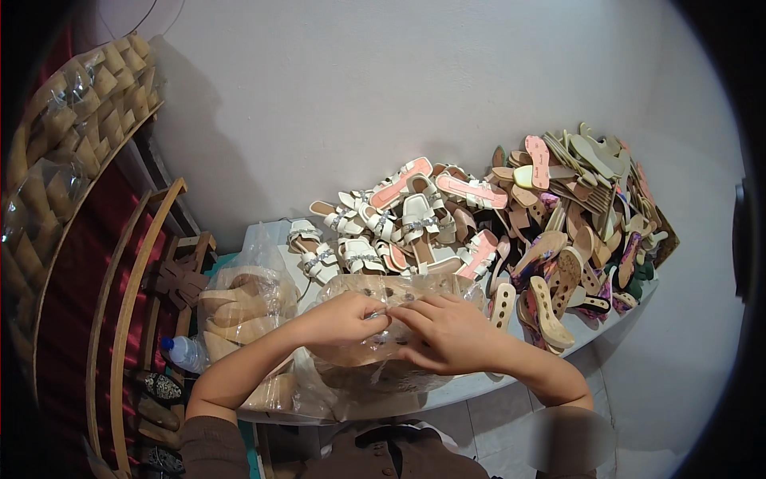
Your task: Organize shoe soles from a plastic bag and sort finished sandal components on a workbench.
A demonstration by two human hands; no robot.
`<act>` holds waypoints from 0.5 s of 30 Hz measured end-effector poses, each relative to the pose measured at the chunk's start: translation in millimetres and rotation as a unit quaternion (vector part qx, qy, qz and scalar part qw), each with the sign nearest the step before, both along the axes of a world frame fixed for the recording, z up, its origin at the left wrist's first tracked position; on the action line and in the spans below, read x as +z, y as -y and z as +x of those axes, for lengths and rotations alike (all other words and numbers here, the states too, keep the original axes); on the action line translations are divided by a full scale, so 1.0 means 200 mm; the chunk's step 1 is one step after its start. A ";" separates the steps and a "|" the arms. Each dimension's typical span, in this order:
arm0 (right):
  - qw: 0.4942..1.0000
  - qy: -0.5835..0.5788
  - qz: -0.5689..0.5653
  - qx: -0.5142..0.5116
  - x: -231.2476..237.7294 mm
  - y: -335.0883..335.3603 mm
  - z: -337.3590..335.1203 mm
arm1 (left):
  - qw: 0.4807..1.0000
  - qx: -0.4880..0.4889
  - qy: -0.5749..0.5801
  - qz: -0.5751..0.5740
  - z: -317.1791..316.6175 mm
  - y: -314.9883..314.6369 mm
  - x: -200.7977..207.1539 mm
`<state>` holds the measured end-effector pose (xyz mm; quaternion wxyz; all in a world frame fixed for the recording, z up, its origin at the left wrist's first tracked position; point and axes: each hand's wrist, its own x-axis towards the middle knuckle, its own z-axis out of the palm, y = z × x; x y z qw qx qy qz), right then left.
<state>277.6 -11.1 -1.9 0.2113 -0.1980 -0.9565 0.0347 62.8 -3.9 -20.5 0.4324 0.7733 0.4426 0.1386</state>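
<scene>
A clear plastic bag [343, 355] lies at the table's front edge, with tan, dark-spotted pieces showing through its film. My left hand [343, 317] is closed on the film at the bag's upper middle, thumb and fingertips together. My right hand [443, 331] grips the same bag from the right, its fingers bent onto the film and their tips meeting the left fingertips. The right thumb sits lower, apart from the index finger. Just left of this bag stands another clear bag [247, 307] filled with tan wedge-shaped shoe soles.
White strappy sandals [419, 219] are heaped along the wall side of the table [479, 382]. Mixed soles and insoles [586, 191] pile up at the right. A plastic bottle [185, 353] stands left, near a wooden rack [132, 319]. More bagged wedges [100, 92] fill a shelf above.
</scene>
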 end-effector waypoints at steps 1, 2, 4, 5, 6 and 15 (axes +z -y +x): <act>1.000 0.000 -0.002 -0.002 -0.01 0.00 -0.01 | 0.999 0.002 0.015 0.050 0.00 0.01 0.00; 0.998 0.015 -0.030 -0.047 -0.02 0.00 -0.02 | 0.994 0.005 0.031 0.100 0.01 0.01 -0.01; 0.993 0.030 -0.063 -0.091 -0.03 -0.01 -0.03 | 0.970 0.071 0.101 0.210 0.06 0.04 -0.07; 0.990 -0.019 -0.127 -0.050 -0.03 -0.03 -0.01 | 0.923 0.138 0.168 0.317 0.07 0.05 -0.09; 0.979 -0.068 -0.190 -0.009 -0.03 -0.05 0.00 | 0.925 0.139 0.167 0.313 0.04 0.04 -0.09; 0.944 -0.053 -0.310 -0.097 -0.02 -0.04 -0.05 | 0.968 -0.028 -0.001 0.251 0.03 0.06 -0.03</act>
